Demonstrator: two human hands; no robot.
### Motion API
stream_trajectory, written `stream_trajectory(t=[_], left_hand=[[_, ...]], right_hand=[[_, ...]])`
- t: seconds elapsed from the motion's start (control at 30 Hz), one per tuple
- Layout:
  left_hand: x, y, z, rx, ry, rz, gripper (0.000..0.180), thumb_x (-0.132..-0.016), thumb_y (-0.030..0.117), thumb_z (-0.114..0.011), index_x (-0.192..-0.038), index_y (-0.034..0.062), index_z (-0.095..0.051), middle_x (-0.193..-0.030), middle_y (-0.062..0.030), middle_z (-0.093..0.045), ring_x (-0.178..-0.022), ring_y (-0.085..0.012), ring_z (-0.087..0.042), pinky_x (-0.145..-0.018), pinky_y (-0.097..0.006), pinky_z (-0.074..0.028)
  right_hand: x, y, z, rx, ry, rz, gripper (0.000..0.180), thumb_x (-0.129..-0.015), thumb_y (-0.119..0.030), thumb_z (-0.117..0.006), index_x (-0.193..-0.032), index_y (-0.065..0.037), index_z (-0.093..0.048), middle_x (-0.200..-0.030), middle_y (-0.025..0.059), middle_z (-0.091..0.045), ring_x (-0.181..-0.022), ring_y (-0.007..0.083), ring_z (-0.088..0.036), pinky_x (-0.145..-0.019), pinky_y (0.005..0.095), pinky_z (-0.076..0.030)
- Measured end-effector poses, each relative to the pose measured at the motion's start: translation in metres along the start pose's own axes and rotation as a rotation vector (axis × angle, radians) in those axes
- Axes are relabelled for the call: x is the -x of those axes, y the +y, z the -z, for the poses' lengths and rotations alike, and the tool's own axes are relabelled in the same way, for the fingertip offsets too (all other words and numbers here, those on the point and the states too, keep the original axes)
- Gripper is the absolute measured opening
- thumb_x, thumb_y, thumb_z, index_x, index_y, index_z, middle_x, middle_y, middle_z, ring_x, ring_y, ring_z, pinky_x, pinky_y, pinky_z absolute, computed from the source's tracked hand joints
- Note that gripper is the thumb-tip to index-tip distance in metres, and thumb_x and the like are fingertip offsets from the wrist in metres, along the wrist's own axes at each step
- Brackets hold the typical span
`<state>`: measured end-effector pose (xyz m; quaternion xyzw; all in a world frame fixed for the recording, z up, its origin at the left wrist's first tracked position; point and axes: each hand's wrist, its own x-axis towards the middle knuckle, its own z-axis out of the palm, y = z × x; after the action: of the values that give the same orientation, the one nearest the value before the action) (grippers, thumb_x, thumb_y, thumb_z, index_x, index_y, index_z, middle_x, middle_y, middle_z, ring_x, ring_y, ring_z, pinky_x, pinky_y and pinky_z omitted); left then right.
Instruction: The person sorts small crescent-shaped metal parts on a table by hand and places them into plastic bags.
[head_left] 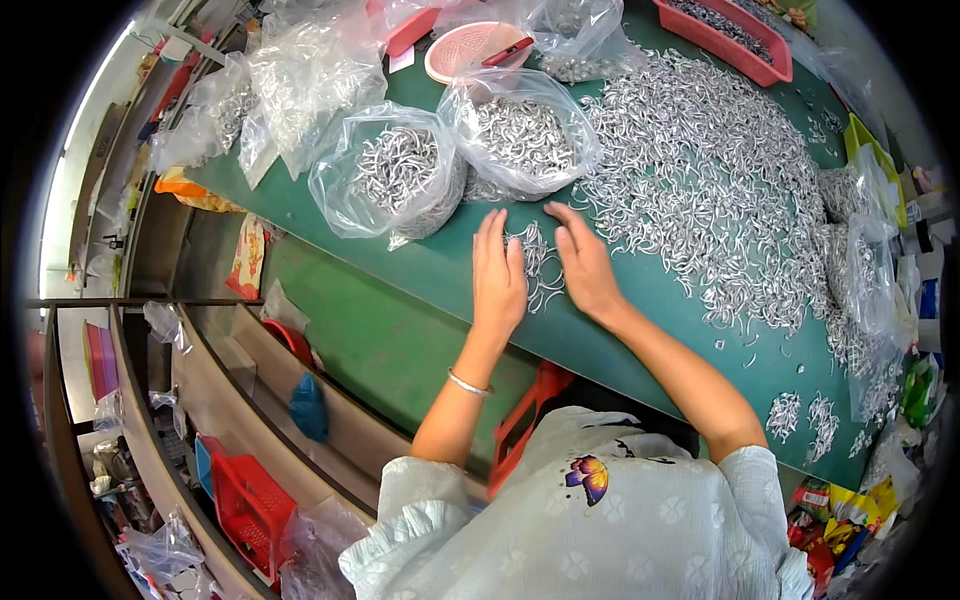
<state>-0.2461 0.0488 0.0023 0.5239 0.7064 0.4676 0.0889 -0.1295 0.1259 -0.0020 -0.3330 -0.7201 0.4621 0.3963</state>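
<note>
Where the green table [420, 270] fills the middle of the view, its smooth matte top carries a broad heap of metal hooks [700, 170], small curved silver pieces with a dull shine, spreading from the centre toward the far right edge. Two clear plastic bags stand open at the near edge of that heap: the left bag [385, 180] and the right bag [520, 130], both thin and crinkled, each holding a dense mass of the same hooks. More crumpled clear bags [300, 70] lie behind them, their contents hard to tell. A long red tray [725, 35] at the far side holds dark small parts. A round pink dish [465, 48] sits beside it with a red-handled tool across its rim. Below the table, a red basket [250, 505] with a lattice wall stands on a lower shelf. The left hand [498, 275] lies flat, fingers straight and together, palm down, holding nothing. The right hand [585, 265] lies likewise, fingers extended. Between the two hands rests a small cluster of hooks [538, 265], touching both.
</note>
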Motion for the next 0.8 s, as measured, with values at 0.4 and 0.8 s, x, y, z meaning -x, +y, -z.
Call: stream_trajectory(t=[0.4, 0.8], left_hand=[[0.077, 0.031, -0.028, 0.206, 0.723, 0.353, 0.05, -0.101, 0.015, -0.035, -0.144, -0.0091, -0.027, -0.154, -0.0252, -0.021, -0.143, -0.038, -0.021, -0.116, -0.049, -0.017], [0.095, 0.046, -0.04, 0.536, 0.733, 0.456, 0.055, -0.103, 0.025, -0.027, -0.147, -0.0079, -0.025, -0.159, -0.0191, -0.012, -0.146, -0.0323, -0.014, -0.118, -0.045, -0.016]], right_hand=[[0.014, -0.017, 0.01, 0.227, -0.276, 0.171, 0.048, -0.094, -0.031, -0.054, -0.133, -0.003, -0.051, -0.136, 0.0197, -0.051, -0.133, 0.0372, -0.041, -0.113, 0.0459, -0.029], [0.058, -0.034, -0.02, 0.126, -0.426, 0.194, 0.029, -0.091, -0.017, -0.053, -0.11, -0.001, -0.068, -0.121, 0.0168, -0.063, -0.124, 0.0346, -0.052, -0.11, 0.048, -0.034]])
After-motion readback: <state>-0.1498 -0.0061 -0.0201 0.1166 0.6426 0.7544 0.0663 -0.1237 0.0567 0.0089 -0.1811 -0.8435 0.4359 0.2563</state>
